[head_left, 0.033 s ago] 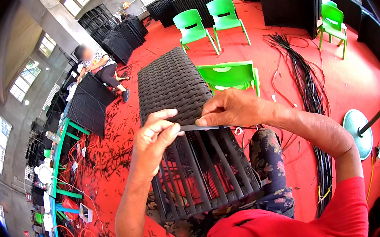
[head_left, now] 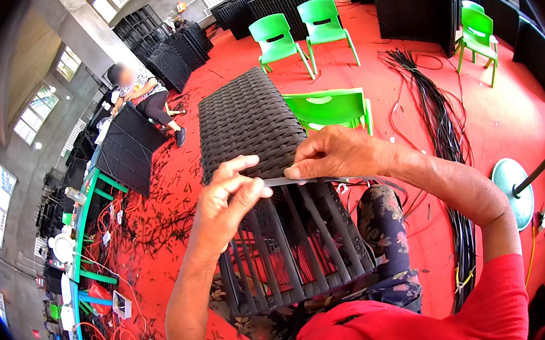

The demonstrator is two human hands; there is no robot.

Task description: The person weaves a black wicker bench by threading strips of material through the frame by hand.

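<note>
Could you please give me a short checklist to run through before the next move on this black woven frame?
1. Right hand pinching the flat, shiny dark-grey strip: ok.
2. Left hand at the strip's left part: ok; firmness of its hold: cannot tell.
3. Strip lying across, by the near edge of the weave on the black rectangular frame: ok.
4. Frame woven over its whole length: not ok, bare black bars show nearest the person.
5. Strip's far end threaded under the bars: cannot tell.

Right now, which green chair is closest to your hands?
The single green chair just beyond the right hand, partly hidden by the black woven piece. The other green chairs stand farther off: two side by side, more toward the far right.
</note>
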